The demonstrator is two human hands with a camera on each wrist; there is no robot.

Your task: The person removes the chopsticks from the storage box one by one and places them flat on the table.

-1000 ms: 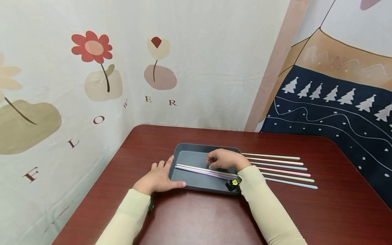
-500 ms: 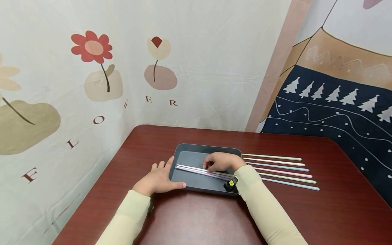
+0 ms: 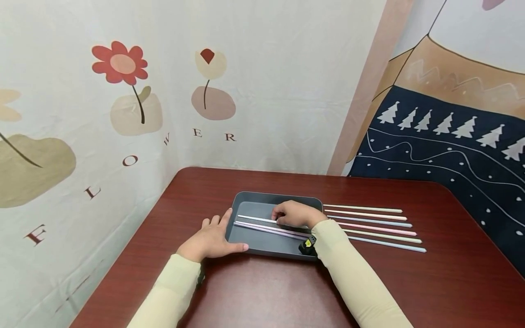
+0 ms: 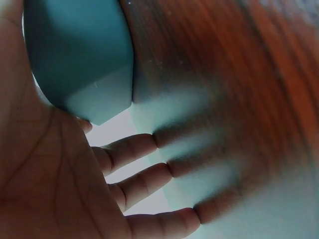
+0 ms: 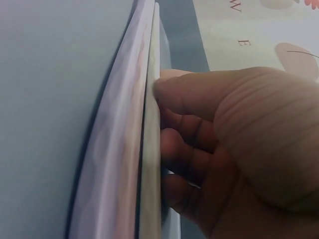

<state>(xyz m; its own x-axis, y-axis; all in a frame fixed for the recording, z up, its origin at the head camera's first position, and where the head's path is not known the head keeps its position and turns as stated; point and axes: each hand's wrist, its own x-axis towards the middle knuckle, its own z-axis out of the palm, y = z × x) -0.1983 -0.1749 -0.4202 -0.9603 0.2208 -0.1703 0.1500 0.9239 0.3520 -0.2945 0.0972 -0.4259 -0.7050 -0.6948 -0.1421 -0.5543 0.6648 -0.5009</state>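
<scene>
Since the earlier frame, one pale stick (image 3: 256, 219) has parted from the pair of sticks (image 3: 266, 228) towards the far side, and in the head view we see a gap between their left ends. Left hand (image 3: 212, 238) spreads against the left edge of the tray (image 3: 254, 207), gripping nothing. Beneath lies a reddish table (image 3: 270, 291) before a flower-printed curtain (image 3: 279, 91); six sticks (image 3: 375, 228) lie right of the tray, three inside.

From the left wrist, we see splayed fingers beside the tray wall.

From the right wrist, we see the right hand (image 5: 214, 134) pinching the pale stick.
</scene>
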